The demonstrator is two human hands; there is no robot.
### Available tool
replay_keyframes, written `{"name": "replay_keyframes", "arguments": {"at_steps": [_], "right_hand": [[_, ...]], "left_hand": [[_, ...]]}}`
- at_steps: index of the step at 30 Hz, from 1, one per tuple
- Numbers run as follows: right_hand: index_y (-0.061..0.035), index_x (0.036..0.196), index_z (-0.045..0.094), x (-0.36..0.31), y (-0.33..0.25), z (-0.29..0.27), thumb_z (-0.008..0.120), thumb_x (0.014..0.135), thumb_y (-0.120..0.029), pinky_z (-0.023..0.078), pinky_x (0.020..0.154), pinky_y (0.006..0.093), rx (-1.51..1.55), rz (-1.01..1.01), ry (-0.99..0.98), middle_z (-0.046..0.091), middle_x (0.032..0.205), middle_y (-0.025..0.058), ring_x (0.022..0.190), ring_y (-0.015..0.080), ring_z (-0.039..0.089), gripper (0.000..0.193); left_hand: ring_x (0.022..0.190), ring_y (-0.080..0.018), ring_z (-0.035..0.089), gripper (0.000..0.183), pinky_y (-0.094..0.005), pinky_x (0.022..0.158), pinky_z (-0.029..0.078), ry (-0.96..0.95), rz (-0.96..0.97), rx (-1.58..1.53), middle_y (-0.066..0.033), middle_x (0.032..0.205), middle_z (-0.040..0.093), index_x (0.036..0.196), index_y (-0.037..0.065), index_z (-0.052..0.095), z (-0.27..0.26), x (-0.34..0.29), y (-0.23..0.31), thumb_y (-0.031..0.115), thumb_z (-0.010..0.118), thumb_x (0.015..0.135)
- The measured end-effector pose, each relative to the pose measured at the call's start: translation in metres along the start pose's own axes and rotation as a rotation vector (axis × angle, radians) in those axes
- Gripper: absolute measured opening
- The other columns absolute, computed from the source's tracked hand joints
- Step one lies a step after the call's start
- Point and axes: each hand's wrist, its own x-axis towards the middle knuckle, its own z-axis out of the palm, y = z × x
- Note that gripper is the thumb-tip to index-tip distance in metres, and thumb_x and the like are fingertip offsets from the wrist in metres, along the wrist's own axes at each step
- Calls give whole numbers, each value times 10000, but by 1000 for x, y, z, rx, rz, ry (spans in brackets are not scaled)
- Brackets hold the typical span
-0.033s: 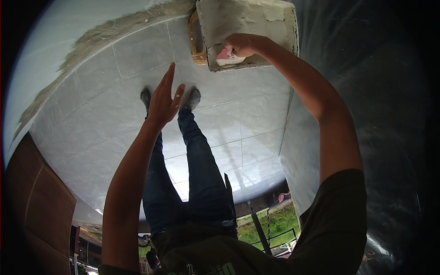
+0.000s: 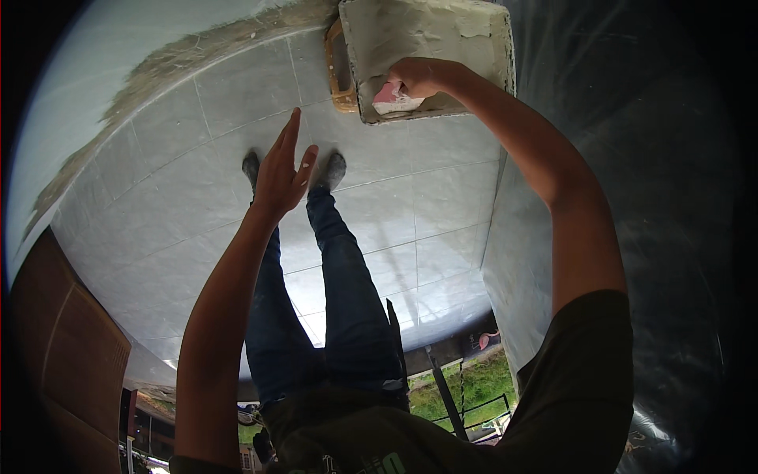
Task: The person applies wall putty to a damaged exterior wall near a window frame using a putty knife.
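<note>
Pink, flat, hand-sized spreading tool smeared with whitish paste (image 2: pixel 388 96) sits inside the shallow rectangular tray with a paste-crusted rim (image 2: pixel 512 55), toward the tray's seven o'clock corner. Its exposed end points to about half past seven, away from the fingers that grip it. The visible lower edge runs roughly from nine to three o'clock; the fingers hide the rest, so I cannot tell the full long axis.

Bent at the wrist, the right hand (image 2: pixel 417 75) is clamped on the tool, lying at its one to two o'clock side. The left hand (image 2: pixel 280 178) holds nothing, fingers straightened toward one o'clock and thumb spread; from it, the tool lies toward two o'clock, well apart. The two hands are apart from each other.

Smooth grey-beige paste (image 2: pixel 426 39) spreads across the tray; whether the tool's edge presses into it I cannot tell. Just beside the tray, at nine o'clock, is a tan, D-shaped handle (image 2: pixel 344 102). Below the tray, toward seven o'clock, a dark grey shoe (image 2: pixel 335 167) rests on the grey tiled floor (image 2: pixel 387 197).
</note>
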Motion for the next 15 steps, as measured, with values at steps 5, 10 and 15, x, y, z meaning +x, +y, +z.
{"name": "replay_keyframes", "arguments": {"at_steps": [5,10,15], "right_hand": [[13,972,647,10,-13,-25,583,857,-1,522,735,419,-11,112,-252,675,917,132,836,300,660,133],[-5,1153,648,-5,-18,-37,604,915,-47,586,931,373,601,202,-417,668,1026,57,967,190,677,245],[-76,1201,636,-56,0,-6,688,939,-127,563,962,444,1519,4,-188,662,1065,-5,923,130,660,271]], "left_hand": [[1376,-439,450,675,-473,1101,413,12,-33,22,-281,1509,427,1574,39,232,-9,-2,-8,357,485,1035],[1384,-435,442,674,-481,1105,406,34,-68,34,-285,1512,421,1575,38,227,-28,1,-9,349,486,1036],[1379,-452,436,660,-482,1116,396,100,-53,11,-284,1526,400,1571,28,225,-51,13,13,347,467,1045]]}}
